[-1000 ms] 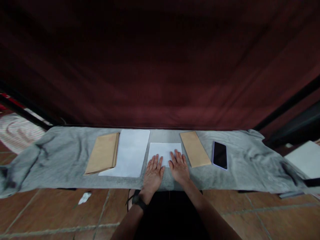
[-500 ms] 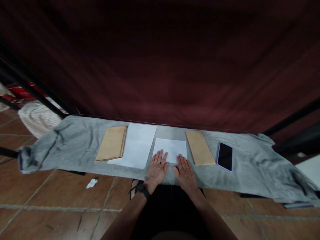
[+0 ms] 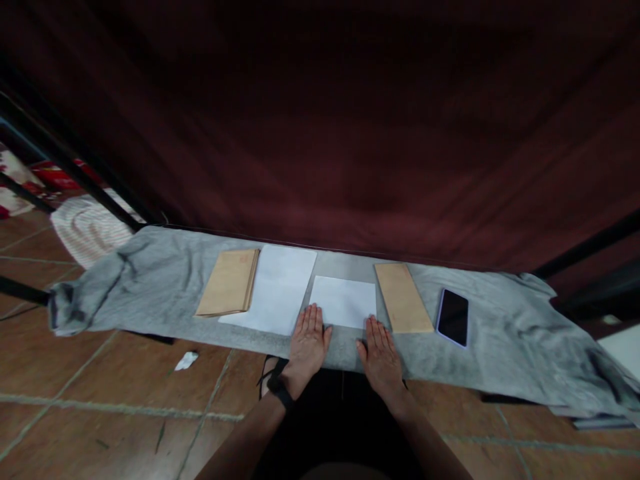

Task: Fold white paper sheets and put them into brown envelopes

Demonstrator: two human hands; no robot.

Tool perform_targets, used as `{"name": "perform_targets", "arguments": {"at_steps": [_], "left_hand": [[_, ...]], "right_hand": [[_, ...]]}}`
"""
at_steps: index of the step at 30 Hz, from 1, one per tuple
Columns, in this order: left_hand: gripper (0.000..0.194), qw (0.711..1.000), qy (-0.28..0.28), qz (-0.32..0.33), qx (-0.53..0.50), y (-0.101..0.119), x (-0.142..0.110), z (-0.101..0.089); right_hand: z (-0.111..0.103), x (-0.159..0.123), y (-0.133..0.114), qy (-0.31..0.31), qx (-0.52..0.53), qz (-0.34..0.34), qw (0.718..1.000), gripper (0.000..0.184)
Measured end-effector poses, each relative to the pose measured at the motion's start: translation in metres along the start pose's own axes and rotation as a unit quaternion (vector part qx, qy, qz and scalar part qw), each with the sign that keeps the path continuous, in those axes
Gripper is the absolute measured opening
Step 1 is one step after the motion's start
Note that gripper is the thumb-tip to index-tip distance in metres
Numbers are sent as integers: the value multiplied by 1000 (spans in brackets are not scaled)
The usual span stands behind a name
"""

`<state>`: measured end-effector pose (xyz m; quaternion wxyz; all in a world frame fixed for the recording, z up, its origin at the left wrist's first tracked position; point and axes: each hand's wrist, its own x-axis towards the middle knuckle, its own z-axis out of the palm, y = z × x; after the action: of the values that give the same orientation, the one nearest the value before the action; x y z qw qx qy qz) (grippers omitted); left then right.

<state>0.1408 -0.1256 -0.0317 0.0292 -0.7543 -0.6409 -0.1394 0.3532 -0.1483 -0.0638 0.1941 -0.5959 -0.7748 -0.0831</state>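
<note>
A folded white sheet of paper [image 3: 344, 300] lies flat on the grey cloth [image 3: 480, 363] in front of me. My left hand [image 3: 309, 339] rests flat at its lower left corner, fingers stretched out. At the lower right corner my right hand [image 3: 381, 350] lies palm down, its fingers straight and holding nothing. Left of the folded sheet is larger white paper [image 3: 280, 287], partly under a stack of brown envelopes [image 3: 227, 283]. On the right side lies a single brown envelope [image 3: 404, 297], close to my right fingertips.
A phone with a purple edge [image 3: 453, 317] lies right of the single envelope. Behind the cloth-covered surface hangs a dark red curtain [image 3: 320, 167]. Black metal bars [image 3: 65, 153] stand at the left. A white scrap [image 3: 187, 361] is on the tiled floor [image 3: 135, 380].
Both hands have slid apart and slightly toward me, from the middle of the folded paper to its lower corners. The view has shifted slightly.
</note>
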Motion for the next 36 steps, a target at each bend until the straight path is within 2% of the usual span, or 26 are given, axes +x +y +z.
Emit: {"name": "perform_targets", "arguments": {"at_steps": [6, 8, 13, 16, 19, 24, 27, 36], "left_hand": [[57, 998, -20, 49, -35, 42, 41, 10], [56, 997, -32, 52, -41, 48, 53, 16], [56, 998, -31, 47, -39, 32, 63, 25], [55, 998, -29, 46, -35, 22, 64, 24], [53, 998, -28, 45, -33, 21, 71, 22], [50, 998, -15, 55, -25, 19, 87, 20], [50, 998, -19, 58, -19, 16, 93, 21], [51, 998, 2, 52, -39, 10, 100, 32]], "right_hand": [[1, 1, -1, 2, -10, -1, 1000, 61], [1, 1, 0, 7, -9, -3, 1000, 61], [0, 1, 1, 13, 1, -2, 1000, 60], [1, 10, 1, 5, 14, 11, 1000, 55], [2, 37, -1, -15, 39, 28, 999, 49], [12, 98, -11, -82, 78, 21, 993, 50], [21, 118, -16, -101, 79, 12, 992, 49], [36, 118, -17, -106, 56, 36, 992, 48]]}}
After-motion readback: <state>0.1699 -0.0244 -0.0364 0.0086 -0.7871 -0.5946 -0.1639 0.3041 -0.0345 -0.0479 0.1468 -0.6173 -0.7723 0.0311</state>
